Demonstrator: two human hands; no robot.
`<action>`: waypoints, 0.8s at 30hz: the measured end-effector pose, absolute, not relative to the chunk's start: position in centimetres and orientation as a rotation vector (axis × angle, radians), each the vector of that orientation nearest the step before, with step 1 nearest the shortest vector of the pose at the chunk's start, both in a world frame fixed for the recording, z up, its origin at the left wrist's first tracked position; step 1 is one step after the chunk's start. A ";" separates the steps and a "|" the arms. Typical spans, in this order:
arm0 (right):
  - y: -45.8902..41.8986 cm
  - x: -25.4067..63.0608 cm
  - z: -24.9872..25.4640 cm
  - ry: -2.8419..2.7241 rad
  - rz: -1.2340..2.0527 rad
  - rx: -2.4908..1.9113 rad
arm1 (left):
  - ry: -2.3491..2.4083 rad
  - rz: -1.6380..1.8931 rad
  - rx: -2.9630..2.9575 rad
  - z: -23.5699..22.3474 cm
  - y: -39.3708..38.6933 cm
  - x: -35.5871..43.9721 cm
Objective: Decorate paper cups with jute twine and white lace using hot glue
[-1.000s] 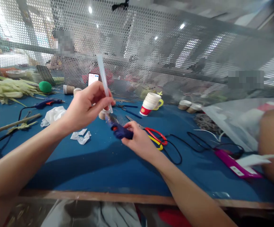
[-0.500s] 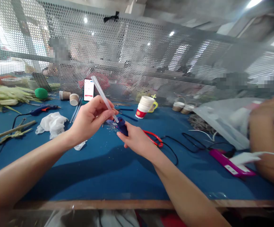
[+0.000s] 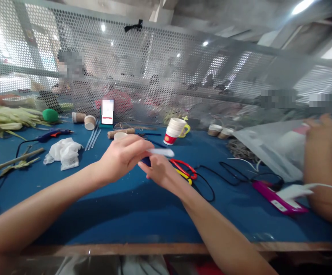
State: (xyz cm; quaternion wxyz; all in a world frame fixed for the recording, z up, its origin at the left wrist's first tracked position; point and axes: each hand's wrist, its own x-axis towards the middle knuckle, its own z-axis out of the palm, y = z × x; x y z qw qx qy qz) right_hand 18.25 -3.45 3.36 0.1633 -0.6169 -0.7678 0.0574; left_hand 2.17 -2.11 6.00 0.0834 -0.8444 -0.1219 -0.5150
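Note:
Above the middle of the blue table, my left hand [image 3: 124, 154] is closed on a translucent glue stick [image 3: 161, 152]. The stick lies almost level, its free end pointing right over my other hand. My right hand [image 3: 162, 170] grips a dark blue glue gun [image 3: 146, 161], mostly hidden by my fingers. Both hands meet at the gun; whether the stick touches it cannot be made out. Just right of them lies a tool with red and yellow handles [image 3: 186, 169]. Behind my left hand are a brown roll [image 3: 126, 131] and spare glue sticks [image 3: 94, 139].
A second glue gun [image 3: 50, 134] and crumpled white material [image 3: 64, 152] lie left. Stacked paper cups [image 3: 173, 131] stand behind, near a propped phone [image 3: 107, 111]. A purple power strip [image 3: 277, 198] with cables lies right, beside a co-worker's hand [image 3: 320, 131] at a plastic bag [image 3: 269, 143].
My left hand has tipped the glue stick from steeply upright to nearly level, swinging its free end right. The yellow handle and the brown roll have come into sight.

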 end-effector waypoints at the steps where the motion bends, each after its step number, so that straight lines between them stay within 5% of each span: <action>1: -3.3 18.3 3.1 -2.191 0.127 -1.757 | -0.323 -1.503 -2.511 5.8 -2.2 2.3; 15: -3.3 17.6 2.7 -2.180 0.198 -1.664 | -0.424 -1.442 -2.529 6.1 -1.6 2.2; 24: -4.2 18.3 4.0 -1.856 0.667 -1.427 | -0.413 -1.611 -2.515 5.1 -2.9 2.1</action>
